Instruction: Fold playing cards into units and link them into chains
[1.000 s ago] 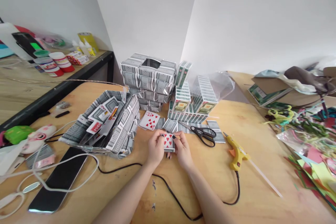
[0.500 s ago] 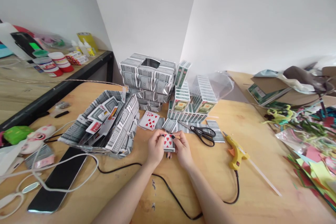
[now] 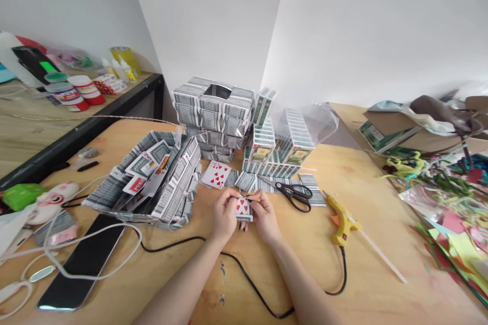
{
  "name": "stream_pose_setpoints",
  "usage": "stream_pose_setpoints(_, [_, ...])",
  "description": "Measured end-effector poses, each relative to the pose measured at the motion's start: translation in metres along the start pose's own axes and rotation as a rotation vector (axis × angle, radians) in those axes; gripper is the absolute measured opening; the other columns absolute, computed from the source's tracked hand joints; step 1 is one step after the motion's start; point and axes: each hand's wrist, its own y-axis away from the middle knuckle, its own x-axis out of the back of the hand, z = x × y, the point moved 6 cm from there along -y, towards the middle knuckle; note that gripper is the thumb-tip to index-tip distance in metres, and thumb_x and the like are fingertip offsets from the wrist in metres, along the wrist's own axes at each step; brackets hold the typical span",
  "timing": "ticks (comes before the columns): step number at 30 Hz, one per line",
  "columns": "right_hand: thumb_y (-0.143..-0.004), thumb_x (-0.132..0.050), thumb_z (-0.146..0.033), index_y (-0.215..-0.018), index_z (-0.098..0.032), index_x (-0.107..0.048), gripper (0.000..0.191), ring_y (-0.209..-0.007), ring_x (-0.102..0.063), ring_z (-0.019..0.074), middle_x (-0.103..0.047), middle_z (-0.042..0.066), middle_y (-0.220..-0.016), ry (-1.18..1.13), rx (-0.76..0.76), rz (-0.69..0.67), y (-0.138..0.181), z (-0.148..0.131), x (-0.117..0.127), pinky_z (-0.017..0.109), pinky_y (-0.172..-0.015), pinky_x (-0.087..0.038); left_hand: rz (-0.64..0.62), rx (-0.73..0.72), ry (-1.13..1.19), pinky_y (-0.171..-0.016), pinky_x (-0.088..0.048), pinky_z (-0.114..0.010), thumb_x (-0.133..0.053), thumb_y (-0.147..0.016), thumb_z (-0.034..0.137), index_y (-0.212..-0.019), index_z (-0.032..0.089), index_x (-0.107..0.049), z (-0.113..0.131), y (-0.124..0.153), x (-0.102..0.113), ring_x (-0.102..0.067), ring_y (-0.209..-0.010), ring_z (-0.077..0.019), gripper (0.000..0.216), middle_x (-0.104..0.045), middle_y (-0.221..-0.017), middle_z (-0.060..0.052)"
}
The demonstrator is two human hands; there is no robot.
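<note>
Between my two hands is a playing card [image 3: 243, 207] with red hearts, its lower edge showing a patterned strip. My left hand [image 3: 225, 215] grips its left side, thumb on the face. My right hand [image 3: 266, 217] pinches the right side near the top edge. Some fingertips are hidden behind the card. Just beyond my hands lie a loose stack of heart cards [image 3: 215, 174] and a grey-backed card [image 3: 246, 181]. Black-handled scissors [image 3: 294, 194] rest to the right, close to my right hand, over more grey-backed cards [image 3: 317, 190].
Left stands a basket built of cards [image 3: 186, 177], with loose cards inside. Behind are a card-built box [image 3: 213, 111] and stacked card packs [image 3: 263, 152]. A yellow glue gun [image 3: 345, 226] lies right. A black cable [image 3: 247, 274] passes under my arms; a phone [image 3: 82, 269] lies left.
My view has shifted very slightly. Both hands keep hold of the card, with the fingers moving a little along its top edge.
</note>
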Motion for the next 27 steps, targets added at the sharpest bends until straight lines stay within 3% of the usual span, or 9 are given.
stream_pose_setpoints(4, [-0.073,-0.05,-0.043,-0.087,-0.024,-0.038,0.027,-0.034,-0.053,0.0131,-0.057,-0.006,-0.054,-0.111,-0.072,-0.078,0.001,0.0,-0.005,0.021,-0.028,-0.04,-0.008,0.004,-0.021,-0.037,-0.032,-0.017,-0.043,-0.067,0.021,-0.064,0.018,-0.048,0.006,0.001,0.0,-0.041,-0.041,-0.0075,0.007,-0.047,-0.052,0.005])
stream_pose_setpoints(8, [-0.077,-0.041,-0.055,-0.082,-0.021,-0.044,0.035,-0.034,-0.054,0.0137,-0.058,-0.002,-0.052,-0.079,-0.207,-0.14,0.0,0.009,-0.006,0.021,-0.028,-0.04,-0.064,-0.001,-0.072,-0.038,-0.032,-0.017,-0.042,-0.066,0.021,-0.062,0.018,-0.049,0.007,0.002,-0.002,-0.041,-0.041,-0.0074,0.009,-0.048,-0.054,0.004])
stream_pose_setpoints(12, [-0.077,-0.047,-0.047,-0.075,-0.017,-0.048,0.03,-0.036,-0.055,0.015,-0.058,0.0,-0.051,-0.054,-0.236,-0.225,-0.002,0.013,-0.005,0.024,-0.03,-0.043,-0.121,0.02,-0.031,-0.035,-0.03,-0.018,-0.039,-0.068,0.022,-0.066,0.018,-0.05,0.003,0.002,-0.003,-0.038,-0.039,-0.0069,0.012,-0.05,-0.059,0.004])
stream_pose_setpoints(16, [-0.076,-0.054,-0.043,-0.079,-0.017,-0.048,0.027,-0.042,-0.058,0.0154,-0.06,0.0,-0.056,-0.079,-0.209,-0.242,-0.001,0.009,-0.004,0.024,-0.035,-0.047,-0.109,-0.021,-0.05,-0.04,-0.032,-0.019,-0.038,-0.068,0.021,-0.063,0.017,-0.048,0.004,0.0,-0.002,-0.039,-0.044,-0.0086,0.012,-0.045,-0.056,0.003])
stream_pose_setpoints(20, [-0.074,-0.058,-0.046,-0.081,-0.018,-0.048,0.031,-0.045,-0.06,0.0155,-0.059,-0.001,-0.057,-0.048,-0.212,-0.228,-0.001,0.008,-0.003,0.023,-0.036,-0.046,-0.087,-0.032,-0.044,-0.043,-0.033,-0.02,-0.037,-0.069,0.021,-0.062,0.018,-0.047,0.005,-0.001,-0.002,-0.04,-0.047,-0.0098,0.013,-0.044,-0.055,0.003])
stream_pose_setpoints(24, [-0.074,-0.057,-0.051,-0.079,-0.018,-0.049,0.034,-0.049,-0.061,0.0166,-0.06,0.0,-0.059,-0.004,-0.144,-0.138,-0.004,0.008,0.001,0.025,-0.037,-0.047,-0.013,-0.003,-0.081,-0.052,-0.04,-0.02,-0.047,-0.072,0.025,-0.079,0.017,-0.053,0.005,-0.004,0.002,-0.051,-0.057,-0.0114,0.012,-0.054,-0.065,0.002])
stream_pose_setpoints(27, [-0.074,-0.055,-0.052,-0.081,-0.019,-0.052,0.034,-0.054,-0.062,0.0178,-0.061,0.001,-0.063,0.045,-0.067,-0.044,-0.006,0.006,0.006,0.026,-0.039,-0.048,-0.028,0.009,-0.169,-0.058,-0.044,-0.021,-0.053,-0.073,0.03,-0.083,0.017,-0.057,0.004,-0.007,0.0,-0.057,-0.067,-0.0137,0.017,-0.06,-0.073,-0.001])
